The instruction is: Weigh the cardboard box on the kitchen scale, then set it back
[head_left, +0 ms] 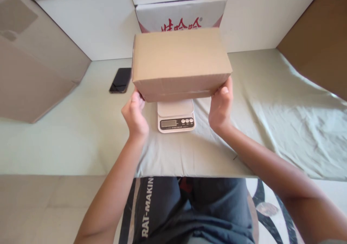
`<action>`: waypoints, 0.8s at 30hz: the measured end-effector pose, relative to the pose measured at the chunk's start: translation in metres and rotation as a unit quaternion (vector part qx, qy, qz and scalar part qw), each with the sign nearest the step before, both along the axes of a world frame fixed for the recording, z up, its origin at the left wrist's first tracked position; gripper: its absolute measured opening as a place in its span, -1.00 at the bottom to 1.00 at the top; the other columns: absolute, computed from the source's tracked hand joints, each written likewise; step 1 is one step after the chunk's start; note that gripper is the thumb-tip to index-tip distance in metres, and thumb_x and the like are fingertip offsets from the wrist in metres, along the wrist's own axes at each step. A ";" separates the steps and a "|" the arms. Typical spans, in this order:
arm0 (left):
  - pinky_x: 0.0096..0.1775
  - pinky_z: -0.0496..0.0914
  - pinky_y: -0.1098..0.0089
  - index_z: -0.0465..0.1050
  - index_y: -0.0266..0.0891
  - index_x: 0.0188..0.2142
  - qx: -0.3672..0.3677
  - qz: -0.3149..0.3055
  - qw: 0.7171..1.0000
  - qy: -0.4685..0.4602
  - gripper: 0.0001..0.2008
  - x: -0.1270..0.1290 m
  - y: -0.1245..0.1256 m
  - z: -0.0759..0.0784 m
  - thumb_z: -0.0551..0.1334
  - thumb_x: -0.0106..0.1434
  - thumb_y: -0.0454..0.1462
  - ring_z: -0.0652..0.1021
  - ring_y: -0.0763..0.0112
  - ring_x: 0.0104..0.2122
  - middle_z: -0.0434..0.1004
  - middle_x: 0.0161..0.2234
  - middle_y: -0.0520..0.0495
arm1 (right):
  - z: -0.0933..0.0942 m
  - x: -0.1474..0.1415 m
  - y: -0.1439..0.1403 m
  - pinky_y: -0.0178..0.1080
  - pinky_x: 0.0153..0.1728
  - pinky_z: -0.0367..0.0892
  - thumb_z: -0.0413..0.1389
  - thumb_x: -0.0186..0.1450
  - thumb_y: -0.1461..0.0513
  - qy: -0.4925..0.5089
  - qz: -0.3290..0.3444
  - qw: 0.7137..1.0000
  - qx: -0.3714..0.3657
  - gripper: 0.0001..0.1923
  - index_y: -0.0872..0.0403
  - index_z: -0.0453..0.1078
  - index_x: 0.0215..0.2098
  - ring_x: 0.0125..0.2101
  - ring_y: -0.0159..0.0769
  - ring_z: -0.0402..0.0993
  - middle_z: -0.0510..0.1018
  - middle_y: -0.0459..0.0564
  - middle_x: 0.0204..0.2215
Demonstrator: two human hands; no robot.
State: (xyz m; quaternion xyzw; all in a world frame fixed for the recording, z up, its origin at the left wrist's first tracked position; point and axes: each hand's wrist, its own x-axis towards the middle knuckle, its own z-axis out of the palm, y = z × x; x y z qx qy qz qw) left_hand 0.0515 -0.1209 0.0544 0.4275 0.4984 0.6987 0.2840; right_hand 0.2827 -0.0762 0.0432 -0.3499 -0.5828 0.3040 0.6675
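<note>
A closed brown cardboard box (181, 56) is held between my two hands. My left hand (135, 114) grips its lower left corner, and my right hand (222, 105) its lower right corner; most fingers are hidden beneath or behind it. Below the box is a white kitchen scale (176, 115), whose front part with display and several round buttons shows. The box covers the back of the scale, and I cannot tell whether they touch. The scale's small display looks blank.
A dark smartphone (120, 80) lies left of the box on the pale green cloth (94, 139). Big cardboard boxes stand at the left (40, 63) and right (317, 38). Behind is a white carton (181, 12) with red lettering. The table's front edge runs just before my legs.
</note>
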 end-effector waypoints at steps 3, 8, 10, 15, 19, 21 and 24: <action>0.37 0.40 0.07 0.65 -0.16 0.05 0.015 -0.040 0.999 -0.020 -0.39 -0.007 0.036 0.008 0.17 0.40 0.24 0.52 0.03 0.36 0.63 0.23 -0.24 | 0.005 -0.002 0.033 0.14 0.52 0.26 -0.07 0.38 -0.34 -0.010 -0.012 1.000 -0.010 -0.28 -0.35 0.23 0.40 0.51 0.04 0.22 0.41 -0.15 0.41; 0.41 0.33 0.05 0.62 -0.18 0.13 -0.032 -0.037 0.996 -0.078 -0.40 -0.012 0.098 -0.013 0.12 0.47 0.19 0.48 0.07 0.39 0.59 0.29 -0.27 | -0.006 -0.015 0.086 0.08 0.61 0.09 -0.08 0.38 -0.35 -0.014 0.013 0.999 -0.033 -0.22 -0.32 0.15 0.46 0.56 -0.07 0.10 0.33 -0.19 0.46; 0.42 0.30 0.05 0.59 -0.24 0.16 -0.050 -0.033 0.995 -0.080 -0.38 -0.015 0.109 -0.028 0.12 0.47 0.17 0.48 0.05 0.39 0.57 0.30 -0.32 | -0.018 -0.017 0.101 0.09 0.61 0.06 -0.04 0.34 -0.36 -0.017 0.032 0.998 -0.058 -0.19 -0.29 0.18 0.45 0.56 -0.05 0.10 0.33 -0.15 0.46; 0.39 0.32 0.06 0.56 -0.20 0.21 -0.069 -0.031 0.995 -0.072 -0.32 -0.028 0.113 -0.050 0.12 0.43 0.23 0.43 0.03 0.43 0.50 0.36 -0.33 | -0.043 -0.017 0.115 0.09 0.58 0.13 0.04 0.28 -0.37 -0.011 0.070 0.993 -0.099 -0.15 -0.24 0.19 0.41 0.52 -0.06 0.18 0.33 -0.11 0.47; 0.40 0.31 0.04 0.56 -0.22 0.22 -0.073 -0.042 0.994 -0.068 -0.28 -0.031 0.116 -0.051 0.11 0.42 0.26 0.43 0.01 0.43 0.46 0.38 -0.38 | -0.046 -0.018 0.118 0.06 0.57 0.15 0.08 0.25 -0.36 0.013 0.083 0.990 -0.115 -0.08 -0.14 0.17 0.42 0.51 -0.05 0.20 0.32 -0.02 0.48; 0.41 0.31 0.05 0.57 -0.19 0.20 -0.078 -0.040 0.994 -0.069 -0.31 -0.029 0.117 -0.050 0.09 0.43 0.25 0.46 0.03 0.41 0.49 0.36 -0.35 | -0.046 -0.018 0.119 0.07 0.57 0.15 0.10 0.22 -0.37 0.023 0.087 0.989 -0.121 -0.04 -0.10 0.17 0.41 0.51 -0.01 0.20 0.33 0.02 0.48; 0.40 0.33 0.09 0.58 -0.14 0.18 -0.078 -0.038 0.994 -0.067 -0.30 -0.025 0.117 -0.048 0.08 0.42 0.28 0.46 0.06 0.41 0.52 0.34 -0.30 | -0.046 -0.019 0.121 0.10 0.58 0.14 0.09 0.20 -0.38 0.023 0.089 0.988 -0.127 -0.05 -0.14 0.17 0.40 0.52 0.00 0.19 0.34 -0.01 0.48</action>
